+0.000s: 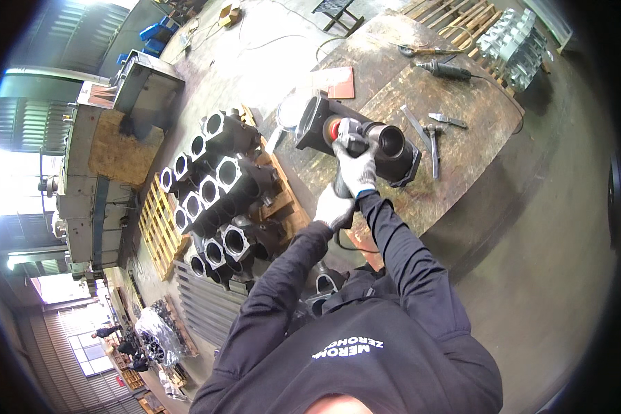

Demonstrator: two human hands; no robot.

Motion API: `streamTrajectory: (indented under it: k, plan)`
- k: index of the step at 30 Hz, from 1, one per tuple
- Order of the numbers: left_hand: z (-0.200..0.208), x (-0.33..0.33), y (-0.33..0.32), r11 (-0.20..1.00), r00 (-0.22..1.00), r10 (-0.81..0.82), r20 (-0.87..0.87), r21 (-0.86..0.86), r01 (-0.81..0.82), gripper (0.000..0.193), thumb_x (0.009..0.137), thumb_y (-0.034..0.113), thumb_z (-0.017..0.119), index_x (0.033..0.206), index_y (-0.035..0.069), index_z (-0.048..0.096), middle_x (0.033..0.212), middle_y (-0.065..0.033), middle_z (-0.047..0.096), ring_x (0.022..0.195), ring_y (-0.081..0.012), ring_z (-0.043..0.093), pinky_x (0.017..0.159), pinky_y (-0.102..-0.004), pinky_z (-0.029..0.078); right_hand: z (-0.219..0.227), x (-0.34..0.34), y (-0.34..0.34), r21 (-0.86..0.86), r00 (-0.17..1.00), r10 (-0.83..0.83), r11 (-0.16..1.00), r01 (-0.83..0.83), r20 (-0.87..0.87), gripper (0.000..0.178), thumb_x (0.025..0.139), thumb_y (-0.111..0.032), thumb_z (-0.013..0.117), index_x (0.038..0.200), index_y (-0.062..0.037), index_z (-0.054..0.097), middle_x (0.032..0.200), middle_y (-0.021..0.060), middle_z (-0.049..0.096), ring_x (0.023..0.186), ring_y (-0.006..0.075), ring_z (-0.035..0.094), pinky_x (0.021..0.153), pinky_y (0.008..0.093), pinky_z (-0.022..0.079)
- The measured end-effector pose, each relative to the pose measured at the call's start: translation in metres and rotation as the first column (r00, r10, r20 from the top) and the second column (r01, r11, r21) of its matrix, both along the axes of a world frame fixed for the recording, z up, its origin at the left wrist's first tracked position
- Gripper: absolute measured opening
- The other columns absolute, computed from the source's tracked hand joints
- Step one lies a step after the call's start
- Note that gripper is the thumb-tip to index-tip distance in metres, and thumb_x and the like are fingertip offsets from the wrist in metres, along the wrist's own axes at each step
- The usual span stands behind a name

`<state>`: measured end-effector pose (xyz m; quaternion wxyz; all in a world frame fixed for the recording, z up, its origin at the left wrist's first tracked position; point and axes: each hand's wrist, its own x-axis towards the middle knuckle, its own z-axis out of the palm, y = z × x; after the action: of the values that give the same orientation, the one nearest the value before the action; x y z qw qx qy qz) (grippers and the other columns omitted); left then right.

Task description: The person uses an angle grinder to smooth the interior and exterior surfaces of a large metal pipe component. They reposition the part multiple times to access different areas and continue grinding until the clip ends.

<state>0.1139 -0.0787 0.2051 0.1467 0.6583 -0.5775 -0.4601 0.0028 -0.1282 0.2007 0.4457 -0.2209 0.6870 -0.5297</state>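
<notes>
An angle grinder (pixel 352 143) with a red disc (pixel 334 129) is held in both my hands. My right hand (pixel 357 170), in a pale work glove, is wrapped round its body just behind the head. Farther back, my left hand (pixel 332 208), gloved too, is closed round the rear of the grinder. The disc is at the middle of a dark cast metal housing (pixel 401 165), which lies on its side on the worktable (pixel 462 148). Whether disc and metal touch, I cannot tell. The housing has a square flange at its left and a round opening toward its right.
Right of the housing lie a hammer (pixel 435 152), a flat bar (pixel 415 124) and a scraper-like tool (pixel 448 121). A second grinder (pixel 445 70) with a cord rests farther back. Several dark castings (pixel 228 186) stand at left by wooden pallets (pixel 160 228). Metal parts (pixel 514 45) are stacked at far right.
</notes>
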Motion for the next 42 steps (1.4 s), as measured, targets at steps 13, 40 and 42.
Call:
streamTrajectory:
  k: [13,40,42]
  plan:
    - [0.016,-0.001,-0.006,0.99,0.972,0.13,-0.193,-0.028,-0.138,0.045,0.088,0.026,0.072,0.121,-0.002,0.059,0.096,-0.0136,0.072,0.082,-0.0194,0.068,0.07,-0.034,0.053,0.024,0.008,-0.014,-0.026,0.968,0.096,0.994,-0.105,-0.231,0.093,0.076,-0.056,0.083,0.139,-0.0098,0.033,0.105,0.0298,0.069,0.096,0.0456,0.071,0.082,0.0503,0.056]
    - [-0.084,-0.037,0.164,0.986,0.807,0.161,-0.568,0.062,-0.153,0.049,0.08,0.021,0.075,0.12,-0.001,0.056,0.11,-0.0231,0.07,0.108,-0.0342,0.069,0.092,-0.0402,0.052,0.016,-0.014,0.142,0.104,0.91,0.071,0.994,-0.031,-0.409,0.084,0.079,-0.036,0.087,0.142,-0.0095,0.038,0.125,0.0236,0.063,0.115,0.0377,0.064,0.097,0.0464,0.05]
    - [-0.073,-0.04,0.162,0.992,0.813,0.128,-0.567,0.059,-0.115,0.049,0.079,0.021,0.075,0.119,0.0,0.056,0.11,-0.0245,0.069,0.107,-0.036,0.069,0.091,-0.041,0.052,0.016,-0.016,0.141,0.052,0.905,0.041,0.998,-0.02,-0.424,0.086,0.078,-0.033,0.089,0.143,-0.0081,0.037,0.125,0.0222,0.062,0.114,0.0349,0.064,0.097,0.0452,0.051]
